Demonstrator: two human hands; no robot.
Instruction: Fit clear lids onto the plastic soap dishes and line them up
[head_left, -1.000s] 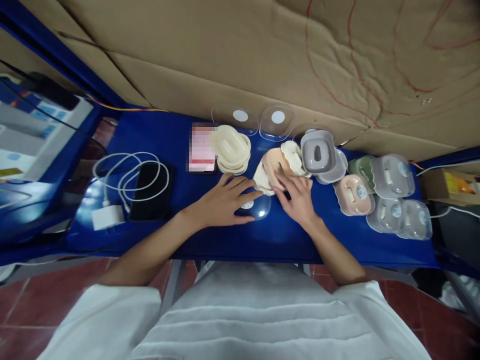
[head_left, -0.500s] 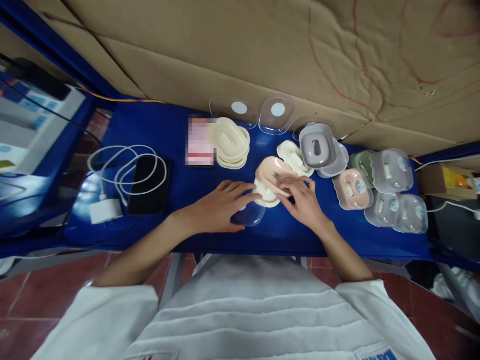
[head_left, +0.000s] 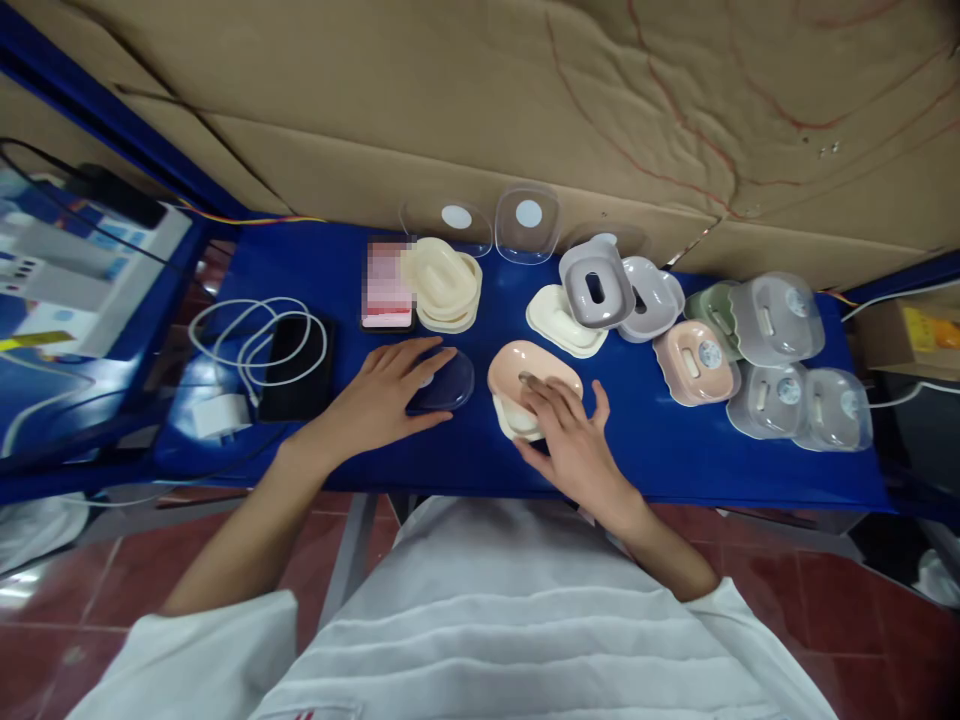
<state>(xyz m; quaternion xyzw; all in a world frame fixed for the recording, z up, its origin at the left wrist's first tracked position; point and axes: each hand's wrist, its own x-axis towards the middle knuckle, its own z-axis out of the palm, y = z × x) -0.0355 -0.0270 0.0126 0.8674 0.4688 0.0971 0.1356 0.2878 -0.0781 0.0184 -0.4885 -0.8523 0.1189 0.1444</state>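
My left hand (head_left: pixel 390 395) rests on the blue tabletop with fingers and thumb spread around a clear plastic lid (head_left: pixel 454 383), over its left edge. My right hand (head_left: pixel 566 430) has its fingertips inside a glossy pink plastic dish (head_left: pixel 514 365), by the opening in its middle. The thumb is at the near edge. Under the dish, a cream plastic base (head_left: pixel 517 418) shows at the front. Behind them lies another cream base (head_left: pixel 559 318). A grey dish with a slot (head_left: pixel 577 285) overlaps it, beside a second grey dish (head_left: pixel 660 295).
On the left are a stack of cream parts (head_left: pixel 450 285), a phone with a blurred screen (head_left: pixel 388 300), a black phone (head_left: pixel 289 375) and a white charger with cable (head_left: pixel 217 415). Clear lids (head_left: pixel 528 225) lean on the cardboard. Lidded boxes (head_left: pixel 697 365) crowd the right.
My left hand and the clear lid have moved left, away from the pink dish. The pink dish, tilted before, now lies flatter on the cream base. My right hand has shifted its fingers further into the dish.
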